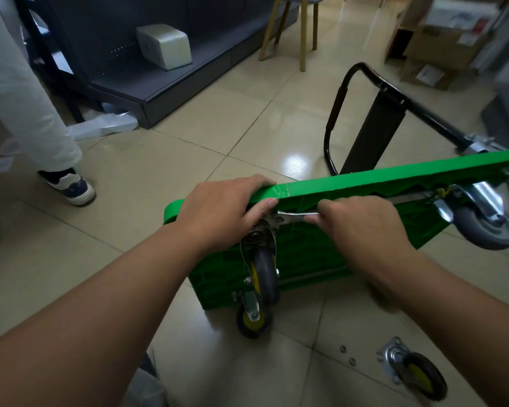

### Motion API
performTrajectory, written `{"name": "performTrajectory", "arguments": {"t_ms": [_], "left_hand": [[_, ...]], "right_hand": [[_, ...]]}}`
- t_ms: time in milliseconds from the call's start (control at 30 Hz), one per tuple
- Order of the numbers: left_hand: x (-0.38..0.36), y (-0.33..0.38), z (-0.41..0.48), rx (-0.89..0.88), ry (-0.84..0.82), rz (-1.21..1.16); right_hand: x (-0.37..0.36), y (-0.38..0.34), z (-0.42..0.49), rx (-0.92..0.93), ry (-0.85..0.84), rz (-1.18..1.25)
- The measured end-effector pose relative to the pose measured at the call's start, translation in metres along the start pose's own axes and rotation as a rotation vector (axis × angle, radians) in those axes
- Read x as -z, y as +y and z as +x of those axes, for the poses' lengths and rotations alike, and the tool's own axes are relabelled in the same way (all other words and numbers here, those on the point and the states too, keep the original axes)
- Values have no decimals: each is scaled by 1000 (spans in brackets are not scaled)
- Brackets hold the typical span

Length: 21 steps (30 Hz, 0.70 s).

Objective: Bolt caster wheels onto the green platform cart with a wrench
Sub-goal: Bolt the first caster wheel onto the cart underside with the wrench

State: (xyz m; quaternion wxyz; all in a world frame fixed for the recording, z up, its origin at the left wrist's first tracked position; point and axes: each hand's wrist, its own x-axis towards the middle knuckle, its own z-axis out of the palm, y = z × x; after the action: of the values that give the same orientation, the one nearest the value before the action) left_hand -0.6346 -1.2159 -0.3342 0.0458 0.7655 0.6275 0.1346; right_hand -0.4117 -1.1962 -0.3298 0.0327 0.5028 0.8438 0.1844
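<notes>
A glossy beige tiled floor [224,113] is seen, bordered at the far left by a dark grey metal shelving unit [188,80], on whose base a white wrapped block [165,45] is set. The green plastic platform cart [365,180] is stood on its long edge on the floor in the middle, underside turned toward the camera, its black tubular handle [423,112] folded out behind. Brown cardboard boxes [441,45] are stacked at the far right; their labels are too blurred to be read and their contents are hidden. The cart's upper edge is gripped by the left hand [221,212], fingers curled over it. The silver flat wrench [294,215] is pinched by the right hand [362,221], its head set on the mounting plate of a grey swivel caster wheel [265,274]. A loose yellow-hubbed caster wheel [417,374] is lying at the lower right, near small silver fasteners [343,348].
</notes>
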Motion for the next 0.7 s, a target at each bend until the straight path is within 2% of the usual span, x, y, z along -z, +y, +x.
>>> {"name": "performTrajectory", "arguments": {"t_ms": [200,367,500,600,633,700], "left_hand": [[-3,-3,3,-8,-3,-9],[-5,-6,4,-10,-2,-28],[-3,-7,6,0,-21,-54],[-1,-7,6,0,-34,-66],[0,-7,5,-5,-42,-70],[2,-9,5,-16,-45,-66]], "right_hand": [[32,-9,14,28,-74,-110],[45,-16,18,64,-45,-130],[34,-10,6,17,-46,-105],[6,1,-24,-39,144,169],[-7,0,-35,-92,145,384],[-36,-14,-54,-261,29,968]]}}
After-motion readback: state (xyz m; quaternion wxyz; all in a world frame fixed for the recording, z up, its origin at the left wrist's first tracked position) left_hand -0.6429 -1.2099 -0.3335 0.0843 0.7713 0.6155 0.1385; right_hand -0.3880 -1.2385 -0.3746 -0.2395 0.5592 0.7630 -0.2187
